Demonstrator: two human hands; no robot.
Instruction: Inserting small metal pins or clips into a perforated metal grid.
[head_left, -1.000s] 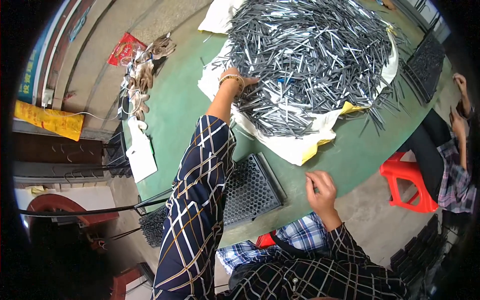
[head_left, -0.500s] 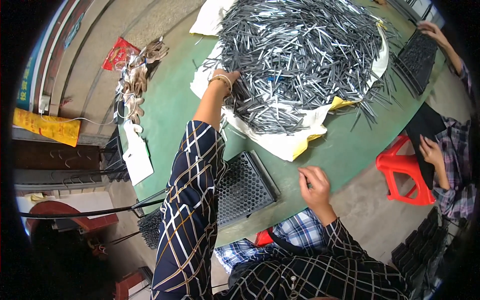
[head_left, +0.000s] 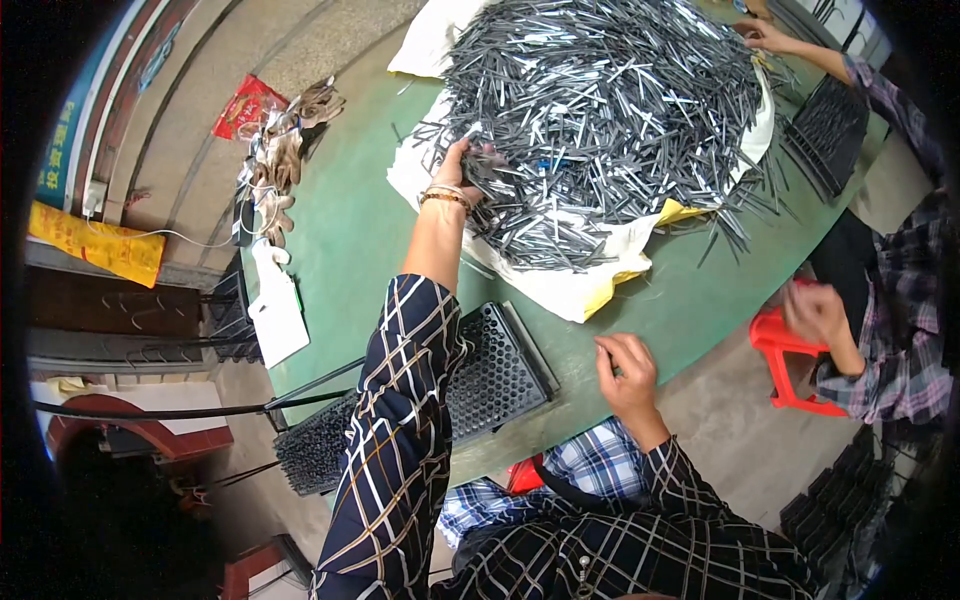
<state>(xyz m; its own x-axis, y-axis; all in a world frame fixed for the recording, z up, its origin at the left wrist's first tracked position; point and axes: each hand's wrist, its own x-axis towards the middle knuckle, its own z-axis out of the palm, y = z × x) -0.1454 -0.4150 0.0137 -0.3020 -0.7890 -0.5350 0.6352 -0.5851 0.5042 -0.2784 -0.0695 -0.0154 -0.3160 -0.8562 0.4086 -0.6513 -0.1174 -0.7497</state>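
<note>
A large heap of thin dark grey strips (head_left: 610, 110) lies on an opened white-and-yellow sack (head_left: 560, 290). My left hand (head_left: 462, 178) is at the heap's left side, its thumb up and its fingers closed around some of the strips; the fingertips are partly hidden among them. Below it, a black tray with rows of round holes (head_left: 500, 375) lies on the green table (head_left: 340, 190), partly covered by my left sleeve. My right hand (head_left: 628, 378) rests at the table's near edge, right of the tray, loosely curled with thumb and fingers apart and nothing in it.
A black bristly block (head_left: 315, 455) sits at the near left corner. Gloves (head_left: 275, 165), a red packet (head_left: 245, 108) and a white card (head_left: 278, 325) line the left edge. On the right, a co-worker's hand (head_left: 768, 36) reaches over the heap, near another black tray (head_left: 828, 135) and a red stool (head_left: 790, 355).
My left hand has turned thumb-up among the strips and shifted slightly right. My right hand stays put. The co-worker's one hand has moved from the far tray to the heap; the other lowered.
</note>
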